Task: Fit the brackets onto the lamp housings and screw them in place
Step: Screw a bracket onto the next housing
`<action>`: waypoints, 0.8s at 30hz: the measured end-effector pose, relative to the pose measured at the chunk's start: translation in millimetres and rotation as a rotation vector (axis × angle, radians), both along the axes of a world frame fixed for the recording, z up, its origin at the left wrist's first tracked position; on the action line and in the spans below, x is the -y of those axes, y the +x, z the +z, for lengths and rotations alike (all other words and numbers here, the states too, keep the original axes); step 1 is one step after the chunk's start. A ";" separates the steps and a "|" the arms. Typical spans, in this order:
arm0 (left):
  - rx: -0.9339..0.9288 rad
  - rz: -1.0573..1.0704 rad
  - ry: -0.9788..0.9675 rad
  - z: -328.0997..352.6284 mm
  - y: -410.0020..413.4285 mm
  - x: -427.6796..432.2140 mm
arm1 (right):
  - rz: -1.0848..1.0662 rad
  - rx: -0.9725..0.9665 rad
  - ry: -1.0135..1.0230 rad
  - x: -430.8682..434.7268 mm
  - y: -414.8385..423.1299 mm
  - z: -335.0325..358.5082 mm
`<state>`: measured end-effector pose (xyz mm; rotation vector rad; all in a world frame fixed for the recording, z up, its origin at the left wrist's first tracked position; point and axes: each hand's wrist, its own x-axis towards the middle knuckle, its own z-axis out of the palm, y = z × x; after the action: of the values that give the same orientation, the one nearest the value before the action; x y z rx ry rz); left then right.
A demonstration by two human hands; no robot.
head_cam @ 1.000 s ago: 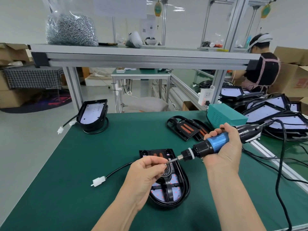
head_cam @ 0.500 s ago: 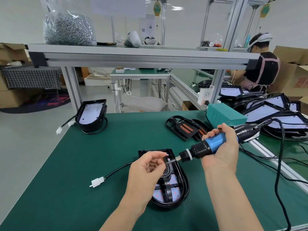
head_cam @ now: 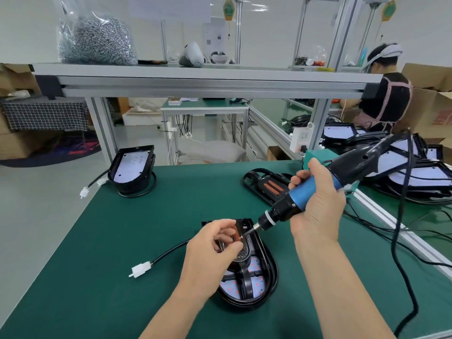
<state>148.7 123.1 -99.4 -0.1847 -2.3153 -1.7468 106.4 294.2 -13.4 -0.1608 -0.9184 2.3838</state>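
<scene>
The lamp housing [head_cam: 263, 287] was a black shell with one round end and one flat end. It lay open side up on the green tabletop [head_cam: 110, 241], right in front of me. Inside it I could see a white board with small red dots. A black bracket [head_cam: 245, 277] sat on top of it, running down the middle.

The long way of the housing ran from near me to far from me. The round end pointed at me and the flat end pointed away. A black cable [head_cam: 168, 253] came out on the left and ended in a white plug [head_cam: 140, 268] that lay on the tabletop.

My right hand [head_cam: 318, 211] had a tight grip around the blue screwdriver [head_cam: 310, 189]. The tool slanted down from the right, and its thin tip pointed at the far end of the housing. My left hand [head_cam: 212, 253] had its fingers curled right at that tip. I cannot tell if that grip pinched anything, as it was too small to see.
</scene>
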 end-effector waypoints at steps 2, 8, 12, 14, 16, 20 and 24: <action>-0.054 0.110 -0.147 -0.9 -4.4 3.1 | -0.012 -0.020 0.040 1.1 -5.4 4.5; 0.098 0.123 -0.753 0.4 -26.7 -9.2 | -0.069 -0.056 0.161 -1.0 -33.2 14.8; 0.155 0.072 -0.897 -9.8 -34.0 -22.5 | -0.083 -0.060 0.261 4.7 -54.1 15.3; 0.160 0.075 -0.859 -15.6 -34.2 -22.9 | -0.059 -0.044 0.307 8.4 -63.5 12.1; 0.163 0.081 -0.829 -18.2 -35.4 -21.8 | -0.020 -0.019 0.334 11.7 -71.1 8.5; 0.164 0.093 -0.855 -16.1 -36.8 -25.0 | 0.051 0.048 0.379 14.6 -78.7 1.1; 0.154 0.104 -0.870 -15.8 -37.9 -25.6 | 0.087 0.079 0.395 15.7 -82.5 -5.0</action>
<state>110.7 148.7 -115.2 -0.0674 -2.9752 -0.6230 23.9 278.6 -18.4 -0.0627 -1.4365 2.2325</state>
